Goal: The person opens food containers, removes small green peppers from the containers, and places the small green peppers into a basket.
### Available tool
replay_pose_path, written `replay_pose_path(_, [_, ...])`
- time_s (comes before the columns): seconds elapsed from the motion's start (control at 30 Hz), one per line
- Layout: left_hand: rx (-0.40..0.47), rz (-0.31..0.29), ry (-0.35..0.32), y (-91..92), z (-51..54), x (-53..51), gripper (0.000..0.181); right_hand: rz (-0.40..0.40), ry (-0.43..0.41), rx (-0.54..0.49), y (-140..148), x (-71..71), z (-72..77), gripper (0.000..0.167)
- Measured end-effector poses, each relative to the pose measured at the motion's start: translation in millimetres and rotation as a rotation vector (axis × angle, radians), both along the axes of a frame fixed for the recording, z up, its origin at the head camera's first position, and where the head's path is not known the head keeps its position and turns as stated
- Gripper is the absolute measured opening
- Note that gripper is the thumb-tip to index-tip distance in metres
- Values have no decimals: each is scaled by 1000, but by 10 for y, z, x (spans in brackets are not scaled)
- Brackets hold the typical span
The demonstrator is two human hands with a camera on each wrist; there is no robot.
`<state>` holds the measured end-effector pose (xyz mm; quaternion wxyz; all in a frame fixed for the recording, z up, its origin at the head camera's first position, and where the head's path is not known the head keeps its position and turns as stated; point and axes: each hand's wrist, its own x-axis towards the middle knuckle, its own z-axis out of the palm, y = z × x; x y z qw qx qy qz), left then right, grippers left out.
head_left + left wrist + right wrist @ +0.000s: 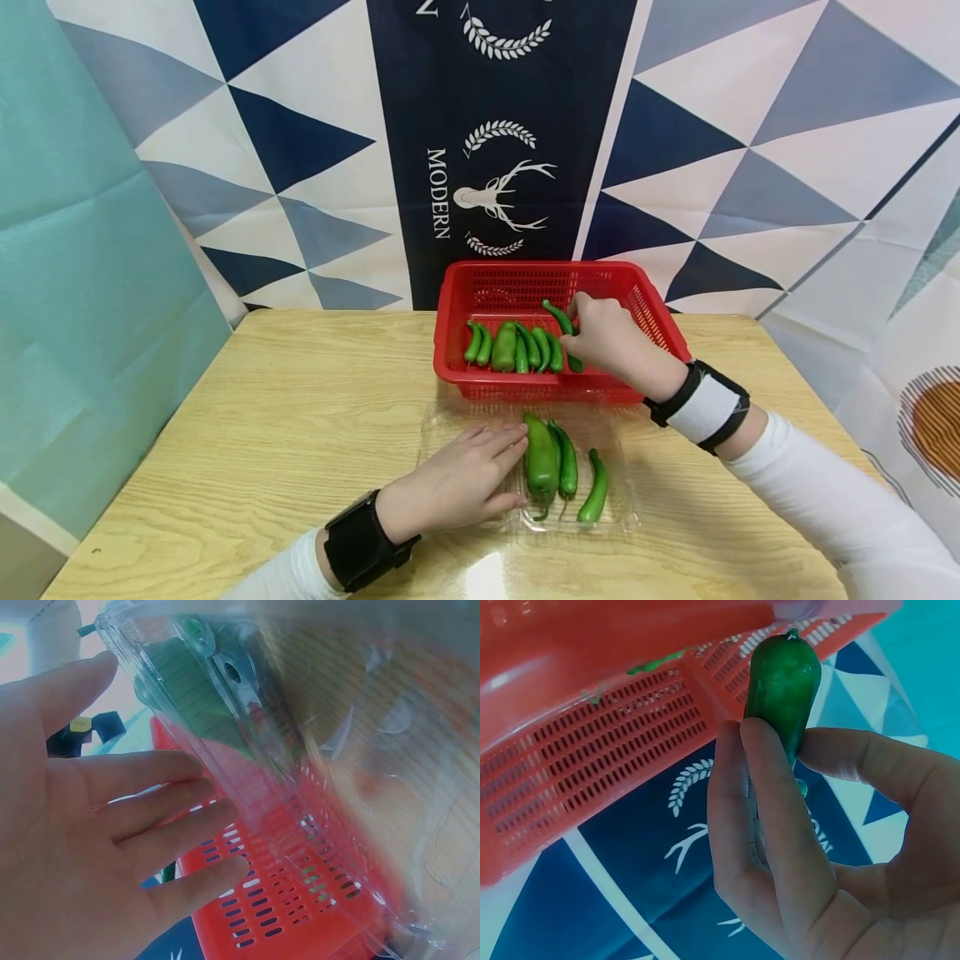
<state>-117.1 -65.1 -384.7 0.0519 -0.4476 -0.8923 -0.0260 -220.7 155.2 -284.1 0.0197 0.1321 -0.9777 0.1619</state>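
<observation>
At the far side, the dark cloth band bears the white word "MODERN", turned sideways, just left of a deer-head emblem; higher up stands a sideways letter "N" at the view's edge.

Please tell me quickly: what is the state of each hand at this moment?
Left hand: open, fingers extended, at the clear plastic container.
Right hand: closed, pinching a green pepper at the red basket.
</observation>
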Motion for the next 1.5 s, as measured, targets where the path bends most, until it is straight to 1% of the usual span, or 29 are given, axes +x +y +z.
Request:
replay_pose_path(0.23, [2,1,-1,0,1,5,67,-30,-57,16,-4,-168,29,28])
replay_pose_path(0.43, [6,-2,-1,-1,1,0,67,-21,-67,22,0,-298,31,25])
replay_pose_path(0.5, [5,-2,1,-1,0,-2,67,-17,-67,20,-3,-337,27,22])
replay_pose_path(0.63, [0,-1,7,-1,0,-2,67,-13,-87,22,-14,-413,20,6])
replay_pose_path(0.67, [-2,-1,9,0,-1,-1,67,-15,-94,25,-17,-431,19,8])
replay_pose_path(0.77, [-5,-2,17,2,-2,-2,67,-22,-120,24,-13,-491,9,23])
replay_pose_path(0.87, [-6,-3,24,4,0,-3,67,-33,-148,18,-5,-545,3,29])
replay_pose_path(1.07, [-5,-1,22,4,-3,-3,67,-60,-186,29,-1,-645,0,19])
replay_pose_path(1.17, [-4,0,13,5,-5,-1,67,-78,-207,39,-1,-695,-12,17])
replay_pose_path(1.33, [-9,5,4,5,-3,3,67,-96,-251,24,-2,-772,-42,16])
replay_pose_path(1.5, [-13,9,3,6,-1,3,67,-142,-280,24,-18,-865,-59,12])
